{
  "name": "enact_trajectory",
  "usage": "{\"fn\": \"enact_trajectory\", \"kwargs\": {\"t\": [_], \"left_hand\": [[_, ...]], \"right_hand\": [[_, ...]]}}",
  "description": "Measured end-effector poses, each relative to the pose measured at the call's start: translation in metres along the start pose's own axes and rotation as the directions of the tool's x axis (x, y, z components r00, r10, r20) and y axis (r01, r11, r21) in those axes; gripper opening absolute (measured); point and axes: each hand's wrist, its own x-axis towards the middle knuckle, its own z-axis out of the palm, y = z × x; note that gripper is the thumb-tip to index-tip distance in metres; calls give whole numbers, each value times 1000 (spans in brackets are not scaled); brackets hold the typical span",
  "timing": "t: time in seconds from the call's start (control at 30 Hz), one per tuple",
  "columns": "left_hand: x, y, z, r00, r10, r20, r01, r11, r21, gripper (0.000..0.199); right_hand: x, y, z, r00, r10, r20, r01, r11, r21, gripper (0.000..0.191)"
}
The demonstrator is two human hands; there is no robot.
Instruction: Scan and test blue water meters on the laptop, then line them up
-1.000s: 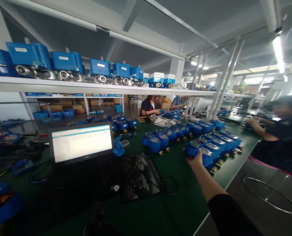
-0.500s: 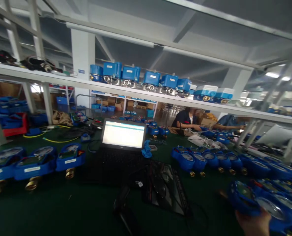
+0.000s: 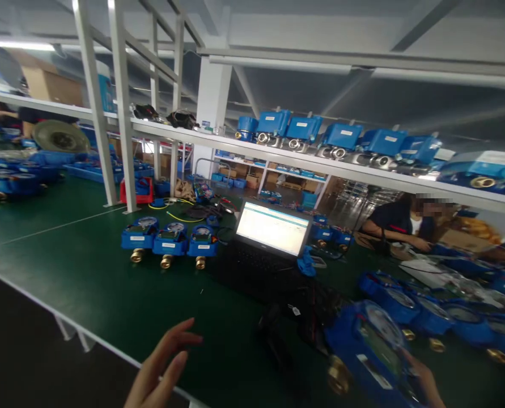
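My right hand grips the right side of a blue meter with a brass fitting, a round dial and a white label; its fingers are partly hidden behind it. The meter is held at the lower right, over the mouse pad. Low in the middle, my left hand is over the green table, fingers apart and holding nothing. Three blue meters stand in a row beyond it, left of an open laptop with a lit screen. A black handheld device lies between my hands.
More blue meters line the right side. A white shelf carrying blue boxed units crosses above the laptop. Metal posts and a red bin stand at the left. A person sits across at the right.
The view has swung left. My right hand has lifted the blue meter and brought it toward the mouse pad, and my left hand has come into view, open.
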Motion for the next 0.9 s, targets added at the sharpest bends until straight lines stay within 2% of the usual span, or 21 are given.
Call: {"fn": "enact_trajectory", "kwargs": {"t": [0.03, 0.07, 0.1, 0.2, 0.3, 0.37, 0.43, 0.53, 0.6, 0.67, 0.7, 0.73, 0.8, 0.9], "left_hand": [[-1, 4, 10, 996, -27, 86, 30, 999, -34, 61], [-1, 7, 21, 982, -58, 179, 71, 995, -70, 61], [1, 10, 31, 972, -87, 218, 113, 987, -110, 62], [13, 11, 47, 960, -168, 223, 224, 940, -258, 77], [28, 5, 41, 941, -269, 204, 326, 883, -338, 94], [33, 1, 31, 931, -304, 201, 356, 876, -325, 90], [33, 0, 21, 929, -325, 177, 366, 881, -301, 86], [33, -3, 13, 927, -346, 145, 374, 877, -301, 94], [33, -6, 12, 929, -337, 152, 368, 880, -299, 98], [35, -8, 12, 928, -340, 155, 372, 880, -294, 101], [36, -9, 12, 925, -346, 155, 378, 878, -293, 102], [36, -10, 12, 922, -355, 155, 386, 875, -291, 103], [36, -11, 11, 919, -368, 144, 394, 879, -267, 100], [33, -16, 7, 954, -297, 30, 298, 942, -156, 88]], "right_hand": [[-3, -7, 33, 986, 159, 49, -163, 983, 86, 49], [-6, -14, 67, 948, 302, 103, -316, 933, 171, 49], [-11, -21, 102, 916, 367, 162, -398, 885, 244, 50], [-26, -35, 197, 781, 464, 419, -596, 754, 275, 49], [-37, -35, 264, 685, 498, 531, -677, 704, 213, 41], [-38, -28, 290, 620, 495, 609, -701, 698, 147, 44], [-32, -21, 304, 559, 495, 665, -708, 702, 73, 49], [-18, -13, 313, 488, 523, 699, -701, 712, -44, 49], [-10, -10, 313, 463, 529, 711, -679, 728, -99, 48], [-6, -8, 308, 473, 520, 712, -627, 766, -143, 52], [-6, -9, 302, 500, 508, 701, -577, 799, -167, 57], [-7, -10, 294, 547, 489, 679, -511, 838, -192, 61], [-9, -16, 270, 676, 413, 610, -359, 908, -218, 67], [-1, -29, 217, 867, 185, 463, -141, 982, -127, 71]]}}
